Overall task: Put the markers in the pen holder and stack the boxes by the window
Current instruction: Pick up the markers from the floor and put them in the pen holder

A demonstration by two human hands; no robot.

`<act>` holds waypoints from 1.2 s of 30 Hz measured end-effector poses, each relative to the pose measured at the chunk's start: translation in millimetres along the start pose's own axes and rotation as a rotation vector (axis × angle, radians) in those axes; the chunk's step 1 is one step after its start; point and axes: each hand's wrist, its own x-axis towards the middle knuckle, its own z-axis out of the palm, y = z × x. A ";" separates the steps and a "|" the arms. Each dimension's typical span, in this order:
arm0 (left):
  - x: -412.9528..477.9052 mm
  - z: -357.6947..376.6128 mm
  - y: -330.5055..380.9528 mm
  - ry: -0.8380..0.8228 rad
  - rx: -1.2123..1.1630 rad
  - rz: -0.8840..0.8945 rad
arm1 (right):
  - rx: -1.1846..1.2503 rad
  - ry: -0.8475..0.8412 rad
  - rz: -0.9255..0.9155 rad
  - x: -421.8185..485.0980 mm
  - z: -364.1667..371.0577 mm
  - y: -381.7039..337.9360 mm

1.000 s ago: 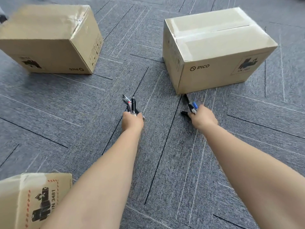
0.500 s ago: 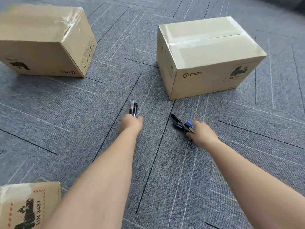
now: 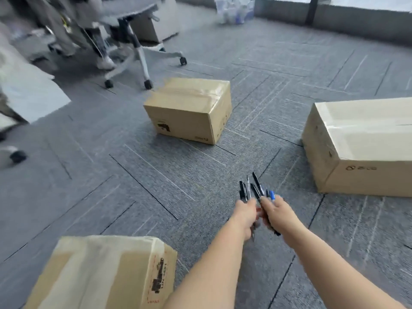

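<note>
Where the view begins, a taped box [image 3: 107,273] lies at lower left on the carpet [image 3: 156,179]; above mid-floor both hands meet, left hand [image 3: 245,216] in a closed grip on black markers [image 3: 244,192], right hand [image 3: 276,211] touching it, closed on a blue-capped marker [image 3: 272,195] and more black ones; second box [image 3: 189,110] beyond; third box [image 3: 365,146] at right; office chair [image 3: 133,41] far left; window wall [image 3: 334,12] behind.

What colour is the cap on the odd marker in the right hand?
Blue cap, head view.
</note>
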 end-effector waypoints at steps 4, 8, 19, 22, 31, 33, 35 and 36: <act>-22.7 -28.7 22.0 0.046 -0.035 0.058 | 0.003 0.039 -0.034 -6.5 38.8 -27.5; -38.3 -51.0 35.3 0.075 -0.143 0.095 | 0.138 -0.033 -0.033 -24.6 66.4 -58.6; -104.9 -74.7 79.8 -0.012 -0.389 0.037 | 0.105 -0.071 0.021 -98.6 76.1 -135.7; -146.5 -72.9 111.7 -0.082 -0.428 -0.011 | 0.036 -0.032 0.008 -134.0 59.7 -174.5; -354.2 -53.5 267.2 -0.127 -0.238 -0.089 | -0.083 -0.076 -0.087 -277.3 -37.6 -362.7; -405.5 -42.9 304.0 -0.173 -0.203 -0.096 | -0.119 -0.048 -0.116 -308.6 -63.3 -404.3; -466.7 -30.3 344.1 -0.245 -0.208 -0.106 | -0.164 -0.007 -0.136 -345.5 -94.5 -448.6; -493.6 -24.1 361.0 -0.283 -0.211 -0.102 | -0.172 0.012 -0.166 -362.4 -109.4 -468.6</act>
